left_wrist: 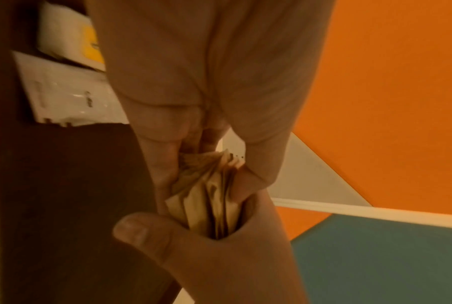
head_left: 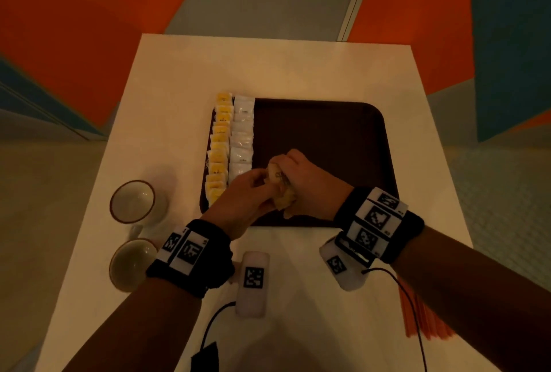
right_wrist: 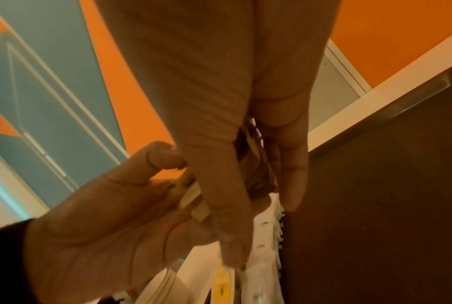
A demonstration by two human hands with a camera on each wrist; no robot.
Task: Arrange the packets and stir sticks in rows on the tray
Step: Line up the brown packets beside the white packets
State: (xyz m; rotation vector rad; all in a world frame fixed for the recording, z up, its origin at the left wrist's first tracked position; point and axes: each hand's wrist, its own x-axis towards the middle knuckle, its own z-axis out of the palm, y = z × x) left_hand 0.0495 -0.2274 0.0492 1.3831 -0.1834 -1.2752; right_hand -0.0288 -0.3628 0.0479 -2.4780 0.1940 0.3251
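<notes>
A dark brown tray (head_left: 328,133) lies on the white table. Along its left side run a row of yellow packets (head_left: 219,151) and a row of white packets (head_left: 242,136). Over the tray's near left part, my right hand (head_left: 301,180) grips a stack of tan packets (head_left: 281,189); the same tan packets (left_wrist: 211,201) fill the left wrist view. My left hand (head_left: 247,192) pinches the stack's edge from the left, its fingertips (right_wrist: 165,158) on the tan packets (right_wrist: 191,197). Orange stir sticks (head_left: 429,321) lie at the table's near right, partly under my right forearm.
Two cups (head_left: 132,201) (head_left: 131,262) stand on the table left of the tray. A white tagged block (head_left: 253,282) with a black cable lies near the front edge, and another white block (head_left: 343,267) sits under my right wrist. The tray's right half is bare.
</notes>
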